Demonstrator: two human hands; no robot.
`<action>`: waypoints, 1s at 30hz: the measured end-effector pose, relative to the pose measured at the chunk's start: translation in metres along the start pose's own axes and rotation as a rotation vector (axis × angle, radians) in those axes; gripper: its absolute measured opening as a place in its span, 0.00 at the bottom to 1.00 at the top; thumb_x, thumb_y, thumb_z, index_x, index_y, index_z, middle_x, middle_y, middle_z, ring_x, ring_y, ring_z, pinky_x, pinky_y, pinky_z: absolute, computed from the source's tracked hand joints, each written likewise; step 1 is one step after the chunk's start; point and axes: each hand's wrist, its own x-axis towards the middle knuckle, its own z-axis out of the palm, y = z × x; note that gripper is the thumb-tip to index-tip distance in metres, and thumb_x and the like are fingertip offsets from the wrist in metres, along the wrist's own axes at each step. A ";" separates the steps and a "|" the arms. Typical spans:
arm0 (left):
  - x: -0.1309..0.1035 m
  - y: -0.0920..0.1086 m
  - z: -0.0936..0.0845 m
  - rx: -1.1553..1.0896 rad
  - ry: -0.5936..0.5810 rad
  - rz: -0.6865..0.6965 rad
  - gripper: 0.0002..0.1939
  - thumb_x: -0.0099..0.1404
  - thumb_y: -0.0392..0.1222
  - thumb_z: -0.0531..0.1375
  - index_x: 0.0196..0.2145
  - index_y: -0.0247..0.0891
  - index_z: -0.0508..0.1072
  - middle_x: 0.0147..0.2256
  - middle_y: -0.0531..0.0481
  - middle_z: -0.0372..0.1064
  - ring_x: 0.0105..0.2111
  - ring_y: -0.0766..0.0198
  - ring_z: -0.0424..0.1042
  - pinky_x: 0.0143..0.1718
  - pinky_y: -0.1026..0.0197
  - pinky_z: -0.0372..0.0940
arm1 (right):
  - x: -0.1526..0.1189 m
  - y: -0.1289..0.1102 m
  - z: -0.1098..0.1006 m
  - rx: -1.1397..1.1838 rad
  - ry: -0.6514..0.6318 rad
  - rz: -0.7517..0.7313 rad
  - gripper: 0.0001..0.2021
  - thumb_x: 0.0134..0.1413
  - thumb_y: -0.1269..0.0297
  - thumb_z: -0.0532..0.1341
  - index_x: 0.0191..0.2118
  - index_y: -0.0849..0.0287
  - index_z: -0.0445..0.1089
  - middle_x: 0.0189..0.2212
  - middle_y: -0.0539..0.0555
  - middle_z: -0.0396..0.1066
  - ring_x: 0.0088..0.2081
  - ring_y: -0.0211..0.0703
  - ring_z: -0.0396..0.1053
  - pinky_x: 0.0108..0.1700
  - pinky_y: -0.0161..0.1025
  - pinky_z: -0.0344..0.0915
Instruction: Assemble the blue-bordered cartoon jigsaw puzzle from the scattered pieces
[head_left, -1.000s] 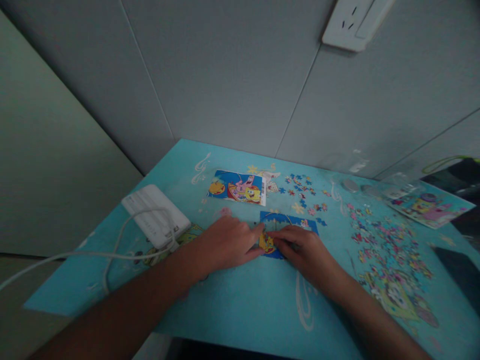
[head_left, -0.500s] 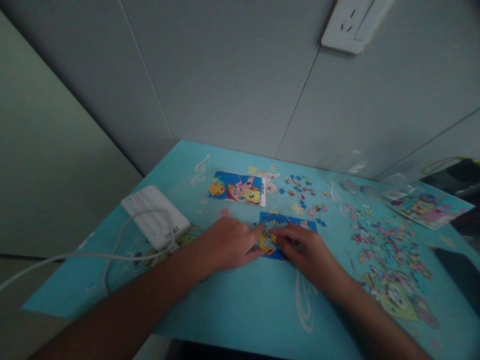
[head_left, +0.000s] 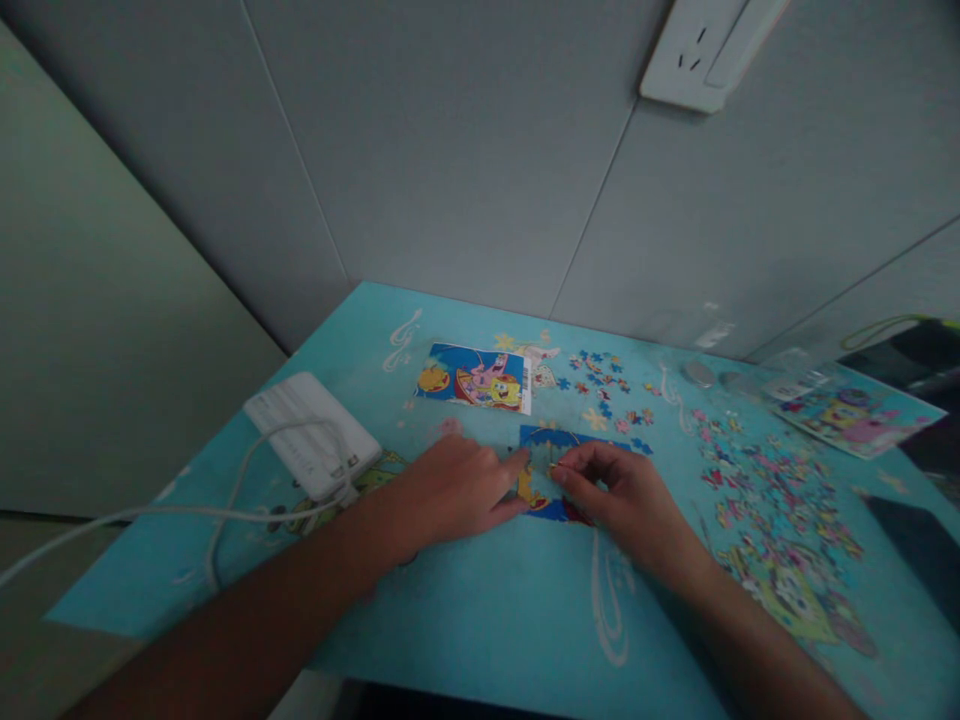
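A partly assembled blue and yellow jigsaw puzzle (head_left: 536, 490) lies flat on the table between my hands, its right part covered by my right hand. My left hand (head_left: 469, 485) is at its left edge, index finger and thumb stretched apart, holding nothing; the fingertips touch the edge. Thumb and index finger of my right hand (head_left: 615, 490) pinch a small yellowish puzzle piece (head_left: 554, 468) just over the puzzle's middle. Behind the puzzle is a printed picture card (head_left: 480, 377) with cartoon figures, and loose blue puzzle pieces (head_left: 600, 365) are scattered to its right.
A white box-shaped device (head_left: 311, 430) with a white cable (head_left: 247, 513) sits at the left. On the right are a heap of multicoloured pieces (head_left: 787, 490), another picture sheet (head_left: 862, 415) and a dark flat object (head_left: 919, 545). A grey wall (head_left: 465, 180) borders the table's back.
My right hand has drawn back slightly to the right, fingertips off the puzzle, with the piece now visible in its pinch. My left hand stays in place.
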 end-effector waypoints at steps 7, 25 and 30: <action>-0.001 0.001 0.001 -0.001 0.003 0.005 0.28 0.73 0.58 0.54 0.62 0.38 0.63 0.30 0.44 0.75 0.30 0.44 0.76 0.46 0.29 0.65 | 0.000 0.002 0.003 -0.110 -0.016 0.030 0.11 0.61 0.58 0.64 0.43 0.56 0.79 0.24 0.48 0.72 0.22 0.35 0.63 0.25 0.35 0.61; -0.003 0.001 0.001 0.006 -0.009 0.004 0.28 0.73 0.58 0.55 0.62 0.38 0.64 0.31 0.43 0.75 0.30 0.44 0.76 0.47 0.28 0.65 | 0.000 0.003 0.009 -0.284 -0.002 0.071 0.07 0.59 0.62 0.64 0.34 0.53 0.80 0.24 0.47 0.75 0.25 0.36 0.67 0.27 0.34 0.59; -0.002 0.002 0.000 0.012 0.002 -0.003 0.28 0.73 0.58 0.55 0.63 0.39 0.63 0.31 0.43 0.75 0.31 0.44 0.76 0.48 0.29 0.64 | 0.001 0.007 0.012 -0.430 0.027 0.027 0.07 0.60 0.60 0.63 0.37 0.50 0.81 0.29 0.49 0.78 0.28 0.40 0.71 0.30 0.37 0.62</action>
